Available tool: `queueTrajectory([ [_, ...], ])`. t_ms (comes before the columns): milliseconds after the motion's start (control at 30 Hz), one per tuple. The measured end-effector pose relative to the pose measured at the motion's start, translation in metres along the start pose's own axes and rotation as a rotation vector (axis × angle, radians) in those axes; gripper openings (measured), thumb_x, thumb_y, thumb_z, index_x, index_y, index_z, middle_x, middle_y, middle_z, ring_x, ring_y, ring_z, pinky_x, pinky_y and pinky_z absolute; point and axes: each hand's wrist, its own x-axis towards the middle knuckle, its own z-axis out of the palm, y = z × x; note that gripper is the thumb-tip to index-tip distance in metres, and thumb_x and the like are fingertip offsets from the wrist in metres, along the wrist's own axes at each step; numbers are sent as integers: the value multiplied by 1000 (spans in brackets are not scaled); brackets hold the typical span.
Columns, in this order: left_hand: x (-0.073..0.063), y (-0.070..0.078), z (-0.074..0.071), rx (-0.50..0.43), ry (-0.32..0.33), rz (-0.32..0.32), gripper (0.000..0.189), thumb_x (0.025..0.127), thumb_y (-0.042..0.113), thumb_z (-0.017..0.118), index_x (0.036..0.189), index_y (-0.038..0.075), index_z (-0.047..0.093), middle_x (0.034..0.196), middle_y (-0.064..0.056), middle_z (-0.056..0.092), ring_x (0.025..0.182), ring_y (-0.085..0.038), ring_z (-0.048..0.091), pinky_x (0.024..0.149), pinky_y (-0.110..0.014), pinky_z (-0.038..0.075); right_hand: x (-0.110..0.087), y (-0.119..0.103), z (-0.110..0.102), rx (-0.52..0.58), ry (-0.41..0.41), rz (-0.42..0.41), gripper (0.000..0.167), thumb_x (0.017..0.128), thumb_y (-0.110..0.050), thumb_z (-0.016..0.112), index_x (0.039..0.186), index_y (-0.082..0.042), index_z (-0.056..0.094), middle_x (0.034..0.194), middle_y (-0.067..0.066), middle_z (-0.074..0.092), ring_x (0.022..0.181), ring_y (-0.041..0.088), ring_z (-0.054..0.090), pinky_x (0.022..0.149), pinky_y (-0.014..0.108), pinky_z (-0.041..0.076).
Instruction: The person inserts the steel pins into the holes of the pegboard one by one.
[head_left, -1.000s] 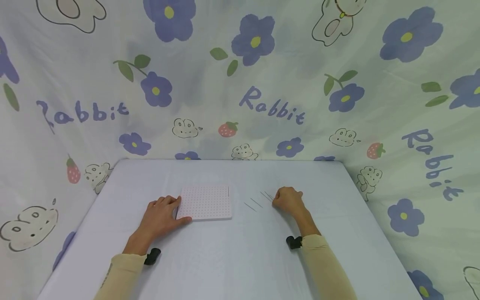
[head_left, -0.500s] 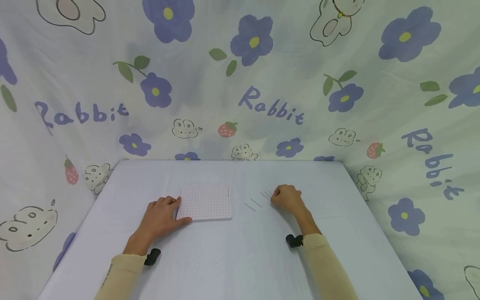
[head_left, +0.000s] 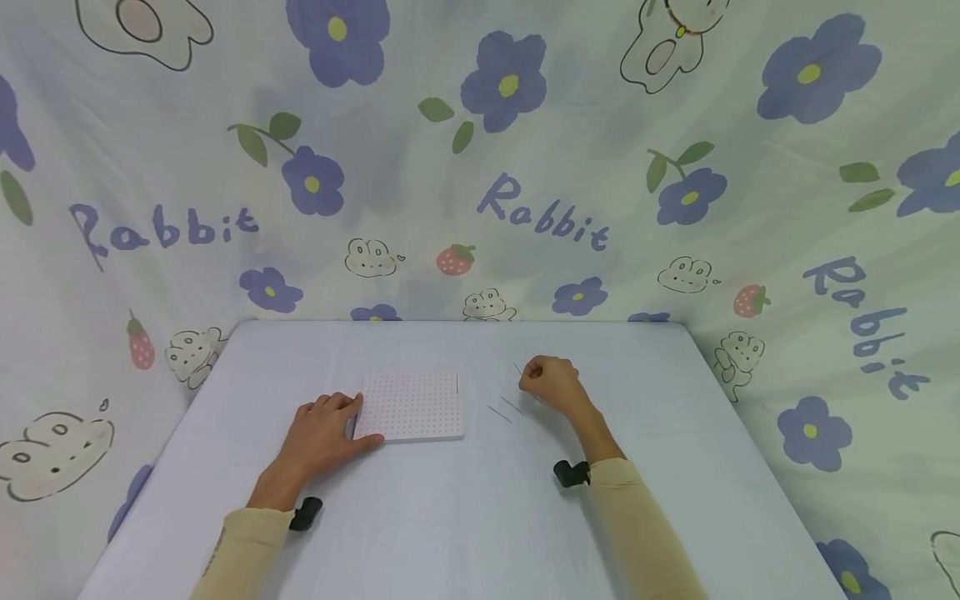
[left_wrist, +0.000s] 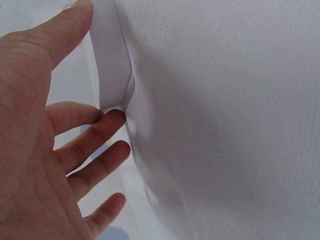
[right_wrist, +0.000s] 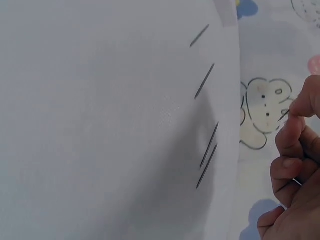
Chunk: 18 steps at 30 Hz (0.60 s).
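Observation:
My left hand (head_left: 318,433) holds the left side of a white board with a grid of small holes (head_left: 408,408). In the left wrist view, the thumb (left_wrist: 72,25) and fingertips span the board's edge (left_wrist: 111,55). Above the table, to the right of the board, my right hand (head_left: 551,383) pinches a thin dark needle (right_wrist: 283,116) between thumb and index finger; its tip sticks out to the upper left in the head view. Several similar needles (right_wrist: 204,81) lie slanted on the table. One dark needle (head_left: 457,383) shows at the board's far right corner.
A white-covered table (head_left: 450,517) carries everything, its far edge meeting a patterned cloth backdrop (head_left: 420,167). The loose needles lie between the board and my right hand. A small black wrist camera (head_left: 572,473) sits on the right wrist.
My right hand has lifted and moved left and away from me, bringing a needle up with it. The left hand and the board have stayed in place.

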Motion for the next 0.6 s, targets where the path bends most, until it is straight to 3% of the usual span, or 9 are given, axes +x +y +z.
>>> queueTrajectory([
  [233, 0, -1, 0, -1, -1, -1, 91, 82, 65, 72, 142, -1, 55, 128, -19, 61, 120, -40, 53, 100, -65, 37, 5, -27, 16, 111, -1, -71, 8, 82, -20, 64, 83, -14, 69, 73, -4, 64, 66, 14, 57, 58, 29, 47],
  [600, 0, -2, 1, 1, 6, 4, 91, 81, 65, 72, 142, -1, 56, 128, -19, 61, 120, -40, 53, 99, -65, 38, 7, -64, 49, 173, -46, -126, 7, 80, -18, 64, 84, -15, 67, 76, -4, 64, 69, 12, 56, 57, 24, 46],
])
